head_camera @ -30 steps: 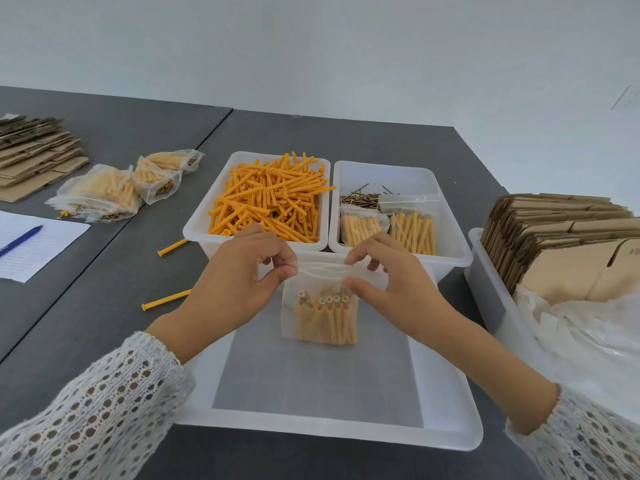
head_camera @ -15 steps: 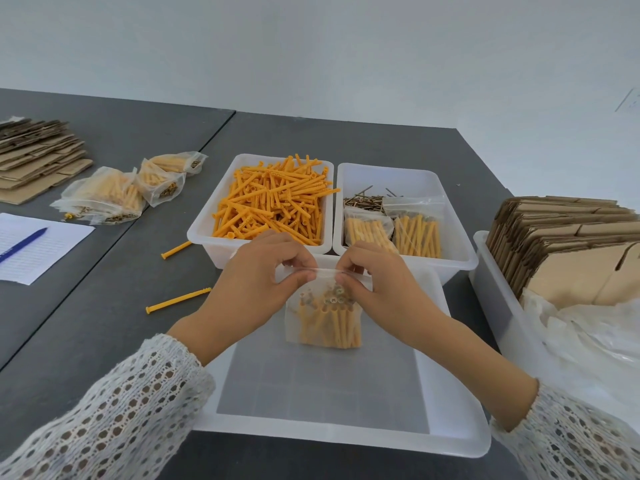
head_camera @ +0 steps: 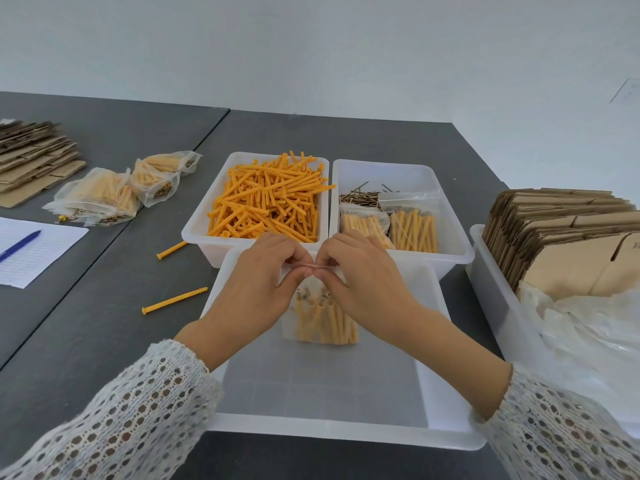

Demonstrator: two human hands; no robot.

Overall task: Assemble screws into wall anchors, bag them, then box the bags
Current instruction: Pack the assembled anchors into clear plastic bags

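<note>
**Sealing a bag over the near tray**

I worked on the grey bench, with the big shallow tray pulled to its near edge so anything spilled would land inside. Beyond it, side by side and touching, stood the bin of orange anchors and the bin of screws, which also held two filled bags; both sat within easy reach. At the right edge a tub carried flat cardboard boxes, waiting for the boxing step. Finished bags lay toward the far left, clear of my arms. Two loose anchors lay left of the tray.

My left hand and right hand met above the tray's far rim, fingers pinched narrow on the top strip of the small bag, which hung upright so its anchors stayed down. I judged the seal nearly pressed. Open room lay in the tray's near half.
</note>
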